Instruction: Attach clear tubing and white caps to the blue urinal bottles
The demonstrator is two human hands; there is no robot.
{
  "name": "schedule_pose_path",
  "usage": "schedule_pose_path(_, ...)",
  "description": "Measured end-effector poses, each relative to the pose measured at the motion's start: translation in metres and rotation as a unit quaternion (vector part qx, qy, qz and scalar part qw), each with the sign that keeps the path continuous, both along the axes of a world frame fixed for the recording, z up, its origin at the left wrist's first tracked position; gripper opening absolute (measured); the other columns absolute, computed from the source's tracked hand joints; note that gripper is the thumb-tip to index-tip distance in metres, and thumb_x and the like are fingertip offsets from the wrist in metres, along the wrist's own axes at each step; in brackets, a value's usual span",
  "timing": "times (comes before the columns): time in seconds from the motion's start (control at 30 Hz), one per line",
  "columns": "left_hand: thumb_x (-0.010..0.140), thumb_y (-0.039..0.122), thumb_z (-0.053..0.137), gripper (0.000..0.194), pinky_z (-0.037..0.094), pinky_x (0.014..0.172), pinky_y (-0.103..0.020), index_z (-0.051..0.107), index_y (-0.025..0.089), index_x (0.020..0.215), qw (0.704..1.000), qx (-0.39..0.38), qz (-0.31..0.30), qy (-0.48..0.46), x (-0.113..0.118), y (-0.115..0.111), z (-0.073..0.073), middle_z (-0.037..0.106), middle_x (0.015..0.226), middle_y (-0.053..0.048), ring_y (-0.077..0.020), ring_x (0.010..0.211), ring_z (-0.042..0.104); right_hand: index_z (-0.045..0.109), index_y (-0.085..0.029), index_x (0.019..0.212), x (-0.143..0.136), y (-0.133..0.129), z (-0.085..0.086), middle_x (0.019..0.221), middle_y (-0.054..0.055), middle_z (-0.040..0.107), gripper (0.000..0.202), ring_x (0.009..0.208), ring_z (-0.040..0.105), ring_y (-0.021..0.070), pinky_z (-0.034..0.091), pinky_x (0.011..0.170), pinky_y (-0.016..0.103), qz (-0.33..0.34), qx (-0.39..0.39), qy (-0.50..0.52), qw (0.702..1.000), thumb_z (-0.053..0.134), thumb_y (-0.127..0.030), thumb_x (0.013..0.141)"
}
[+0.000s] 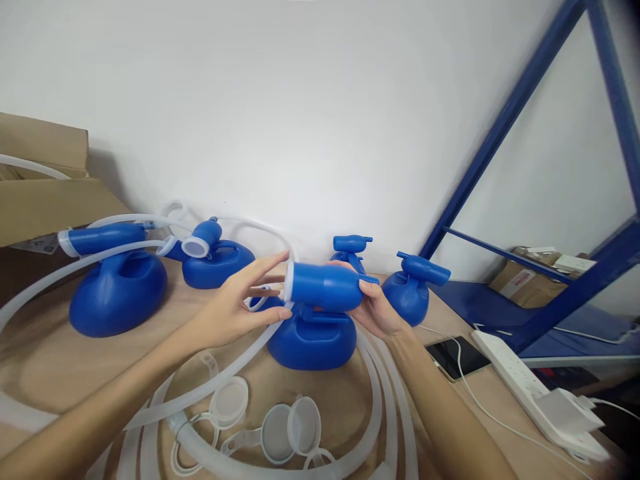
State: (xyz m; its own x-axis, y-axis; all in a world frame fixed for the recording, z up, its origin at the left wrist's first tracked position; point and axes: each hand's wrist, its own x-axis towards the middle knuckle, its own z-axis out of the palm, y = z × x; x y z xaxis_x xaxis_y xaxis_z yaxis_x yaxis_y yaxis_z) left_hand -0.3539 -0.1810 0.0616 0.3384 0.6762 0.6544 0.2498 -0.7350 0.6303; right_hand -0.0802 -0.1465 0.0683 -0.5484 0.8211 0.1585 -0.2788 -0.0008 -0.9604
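A blue plastic funnel-shaped urinal head (323,285) lies sideways in front of me, with a white ring (289,281) on its wide left end. My right hand (380,307) grips its narrow right end, thumb on the spout. My left hand (250,297) is spread with thumb and fingers apart, fingertips close to the white ring; whether they touch it I cannot tell. Just below is a blue urinal bottle (313,343) with a moulded handle, standing on the table. The right fingers are partly hidden behind the head.
Blue bottles with heads stand left (117,293) and right (405,297). White hoses (370,400) loop over the wooden table (40,360). Translucent caps (304,425) lie in front. A phone (457,357), power strip (530,387), cardboard box (45,200) and blue frame (500,133) surround this.
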Motion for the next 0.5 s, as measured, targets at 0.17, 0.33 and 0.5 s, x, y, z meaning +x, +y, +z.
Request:
schedule_pose_path(0.17,0.084,0.042,0.085,0.061,0.067,0.080,-0.029,0.066,0.026,0.139,0.994,0.077,0.044,0.062,0.000,-0.006,0.002,0.076,0.121,-0.008,-0.0199,0.088,0.077,0.060,-0.029,0.146,0.015,0.017,-0.006,0.129,0.007,0.073,0.069,0.122,0.068,0.0303,0.052,0.110,0.050,-0.102,0.092,-0.133,0.982,0.066,-0.070,0.090)
schedule_pose_path(0.33,0.091,0.046,0.078,0.051,0.065,0.085,-0.033,0.066,0.021,0.134,0.958,0.198,0.116,0.173,0.009,-0.013,-0.008,0.076,0.120,-0.011,-0.0248,0.098,0.077,0.071,-0.027,0.135,0.039,0.040,-0.017,0.125,0.008,0.075,0.056,0.121,0.067,0.0318,0.049,0.111,0.051,-0.028,0.186,-0.312,0.931,0.074,-0.058,0.089)
schedule_pose_path(0.5,0.095,0.039,0.073,0.042,0.064,0.080,-0.037,0.063,0.018,0.131,0.920,0.249,0.185,0.239,0.045,-0.010,-0.038,0.070,0.132,-0.017,-0.0305,0.106,0.075,0.079,-0.021,0.110,0.042,0.050,-0.023,0.095,0.004,0.076,0.035,0.085,0.067,0.0236,0.055,0.081,0.035,0.050,0.292,-0.385,0.874,0.076,-0.049,0.088)
